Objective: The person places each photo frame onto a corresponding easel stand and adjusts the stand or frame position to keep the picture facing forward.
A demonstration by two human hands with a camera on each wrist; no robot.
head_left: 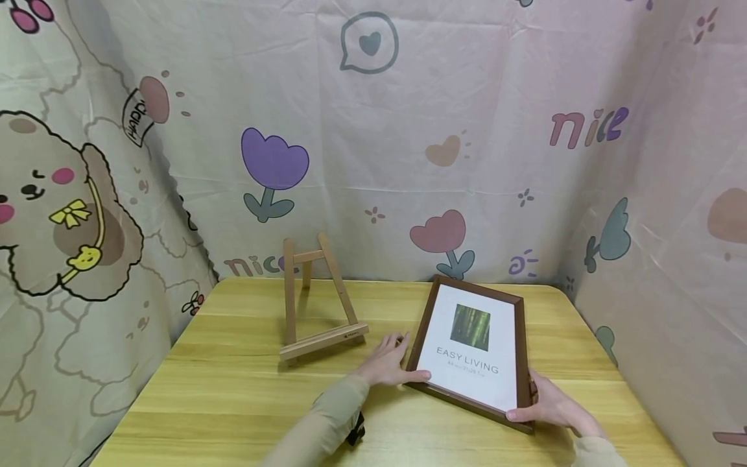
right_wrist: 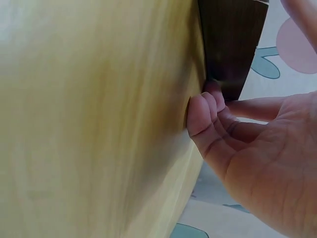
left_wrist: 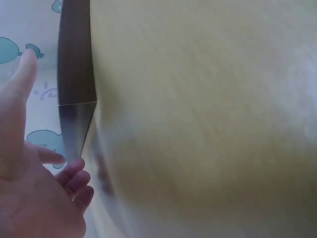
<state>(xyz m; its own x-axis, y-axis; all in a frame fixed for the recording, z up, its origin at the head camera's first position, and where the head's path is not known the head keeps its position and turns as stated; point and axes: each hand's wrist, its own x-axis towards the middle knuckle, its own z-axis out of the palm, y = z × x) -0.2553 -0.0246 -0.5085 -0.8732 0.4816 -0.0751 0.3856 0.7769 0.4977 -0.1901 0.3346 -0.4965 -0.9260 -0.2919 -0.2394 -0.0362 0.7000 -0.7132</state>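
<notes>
Left hand (head_left: 385, 364): thumb over the frame's front, fingers curled about its lower left side. Right hand (head_left: 551, 403): pinching the lower right corner, thumb in front, fingertips behind. Step, as judged: two-handed gripping of the frame; next move calls for firm, even support at both lower corners. Picture frame (head_left: 471, 360): rectangular, dark brown border; between the hands, right of centre, slightly askew; contact with the worktop (head_left: 233, 395) uncertain. Insert white, green bamboo-like image, lettered "EASY LIVING". Tabletop easel (head_left: 323, 341): pale wood, upright, left of the frame, unoccupied.
</notes>
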